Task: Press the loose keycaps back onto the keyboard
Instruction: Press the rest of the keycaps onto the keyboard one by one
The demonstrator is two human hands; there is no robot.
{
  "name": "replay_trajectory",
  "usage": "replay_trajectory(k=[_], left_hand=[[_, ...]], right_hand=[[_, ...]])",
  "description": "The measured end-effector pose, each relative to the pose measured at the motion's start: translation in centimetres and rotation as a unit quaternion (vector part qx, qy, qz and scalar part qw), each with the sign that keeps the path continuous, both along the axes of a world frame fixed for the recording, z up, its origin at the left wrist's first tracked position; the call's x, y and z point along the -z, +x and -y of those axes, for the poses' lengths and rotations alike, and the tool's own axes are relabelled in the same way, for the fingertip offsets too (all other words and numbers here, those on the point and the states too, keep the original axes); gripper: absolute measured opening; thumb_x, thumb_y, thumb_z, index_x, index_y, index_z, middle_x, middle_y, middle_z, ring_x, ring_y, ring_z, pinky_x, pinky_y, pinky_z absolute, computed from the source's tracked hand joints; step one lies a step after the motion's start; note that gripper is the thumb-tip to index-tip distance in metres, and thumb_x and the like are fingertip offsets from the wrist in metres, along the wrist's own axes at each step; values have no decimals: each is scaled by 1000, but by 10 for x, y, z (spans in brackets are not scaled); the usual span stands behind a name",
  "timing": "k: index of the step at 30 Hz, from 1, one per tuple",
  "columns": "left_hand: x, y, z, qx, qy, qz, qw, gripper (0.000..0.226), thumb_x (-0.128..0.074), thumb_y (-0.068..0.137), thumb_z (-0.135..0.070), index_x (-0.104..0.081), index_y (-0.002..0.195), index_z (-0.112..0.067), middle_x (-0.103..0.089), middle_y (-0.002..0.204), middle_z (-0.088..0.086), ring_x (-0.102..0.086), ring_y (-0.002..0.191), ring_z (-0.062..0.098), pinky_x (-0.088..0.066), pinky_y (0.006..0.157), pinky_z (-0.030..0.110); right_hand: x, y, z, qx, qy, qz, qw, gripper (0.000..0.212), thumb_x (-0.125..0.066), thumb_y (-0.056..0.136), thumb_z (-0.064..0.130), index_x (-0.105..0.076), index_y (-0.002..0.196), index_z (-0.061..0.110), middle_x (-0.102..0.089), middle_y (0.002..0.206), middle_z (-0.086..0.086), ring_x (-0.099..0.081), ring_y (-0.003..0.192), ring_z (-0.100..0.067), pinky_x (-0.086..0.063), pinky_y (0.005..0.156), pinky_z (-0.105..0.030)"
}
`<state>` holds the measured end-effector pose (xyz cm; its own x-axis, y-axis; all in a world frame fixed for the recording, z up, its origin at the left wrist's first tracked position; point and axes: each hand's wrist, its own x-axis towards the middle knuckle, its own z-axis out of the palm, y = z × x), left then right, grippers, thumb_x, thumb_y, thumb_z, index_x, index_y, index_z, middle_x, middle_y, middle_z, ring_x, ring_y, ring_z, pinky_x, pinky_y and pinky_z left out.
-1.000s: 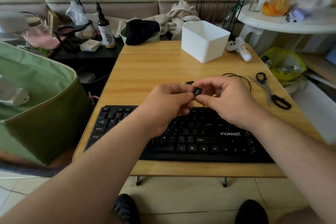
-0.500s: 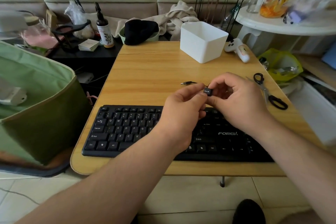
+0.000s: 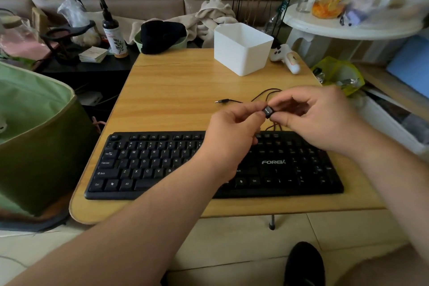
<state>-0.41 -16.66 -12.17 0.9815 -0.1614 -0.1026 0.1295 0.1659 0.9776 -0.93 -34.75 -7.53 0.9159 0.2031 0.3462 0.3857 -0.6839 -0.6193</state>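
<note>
A black keyboard lies along the front of the wooden table. Above its upper right part, a small black keycap with a white mark is held in the air between both hands. My left hand pinches it from the left with thumb and fingertips. My right hand pinches it from the right, fingers curled. The hands and forearms hide the keyboard's middle, so any bare switch there is out of sight.
A white bin stands at the table's back. A black cable with a plug lies behind the hands. A white toy rests at the back right corner. A green bag stands left of the table.
Both hands, with the keycap between them, have drifted to the right over the keyboard. The scissors seen earlier at the right are now hidden behind my right hand.
</note>
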Motion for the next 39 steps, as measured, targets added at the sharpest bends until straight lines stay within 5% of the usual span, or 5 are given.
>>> replay_trajectory(k=[3,10,15,21,39], left_hand=[[-1,-3,15,43,27,15,999,15,-68,100,-15,-79,103,-25,-70,76,-9,-60,70,5,-52,65,22],[2,-18,43,96,103,40,989,15,-72,95,-23,-67,109,-27,-74,80,-7,-63,66,8,-54,61,33],[8,-21,32,144,446,353,810,20,-64,96,-27,-74,113,-31,-73,100,-11,-65,93,9,-59,83,33],[17,-43,28,170,539,366,739,39,-59,92,-61,-66,129,-50,-59,119,-15,-43,121,18,-36,98,40],[25,-54,35,80,540,396,738,25,-57,91,-53,-75,103,-40,-70,105,-17,-58,104,16,-43,87,43]], right_hand=[[-7,-14,16,3,-44,-30,999,42,-83,81,12,-72,106,44,-73,89,20,-68,87,7,-54,77,-8],[-6,-45,48,35,-137,-65,988,29,-84,80,21,-78,104,37,-72,82,20,-68,76,6,-56,69,-13],[6,-60,78,59,-175,-169,968,25,-85,81,35,-73,100,46,-67,84,29,-63,75,1,-53,64,-24],[27,-66,75,69,-81,-208,972,21,-87,81,30,-75,95,42,-69,82,23,-61,69,3,-46,59,-13],[25,-58,63,41,-141,-212,966,15,-83,86,35,-74,93,45,-68,82,19,-59,64,0,-44,53,-16]])
